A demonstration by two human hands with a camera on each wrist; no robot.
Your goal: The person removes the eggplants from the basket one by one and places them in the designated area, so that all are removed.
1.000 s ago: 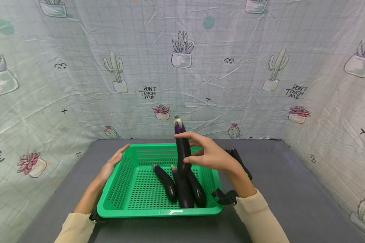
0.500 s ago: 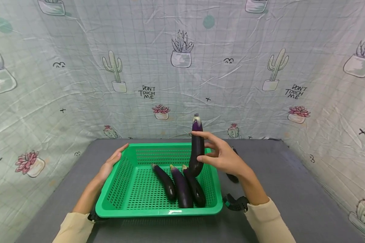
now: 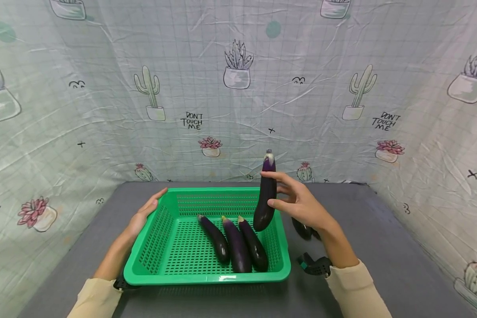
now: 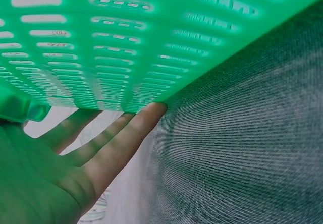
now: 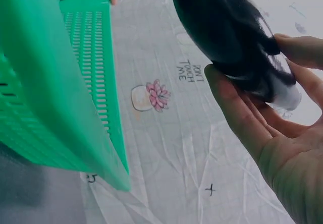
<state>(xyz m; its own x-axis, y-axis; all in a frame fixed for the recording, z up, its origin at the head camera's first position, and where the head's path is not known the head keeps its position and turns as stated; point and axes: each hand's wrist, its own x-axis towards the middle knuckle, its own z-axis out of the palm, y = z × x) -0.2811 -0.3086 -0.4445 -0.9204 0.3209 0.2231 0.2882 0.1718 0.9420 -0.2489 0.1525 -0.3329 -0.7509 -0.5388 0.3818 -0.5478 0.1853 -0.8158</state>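
Pinching upright eggplant [image 3: 265, 194] in right hand [image 3: 302, 205] (over basket [image 3: 159, 238] edge); left hand [image 3: 143, 215] flat against basket.

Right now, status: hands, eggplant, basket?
Right hand grips eggplant upright over basket. Left hand flat on basket's left wall. Three eggplants lie inside; nothing blocking.

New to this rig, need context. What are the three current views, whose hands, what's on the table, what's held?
No robot here: a person's two bare hands, with a camera on the head and one on each wrist. The head view looks down on a grey table with a green basket holding three eggplants. More eggplants lie on the table beside it, partly hidden. The right hand holds one eggplant upright above the basket's right edge; the right wrist view shows it close up. The left hand rests flat against the basket's left wall, as the left wrist view shows.
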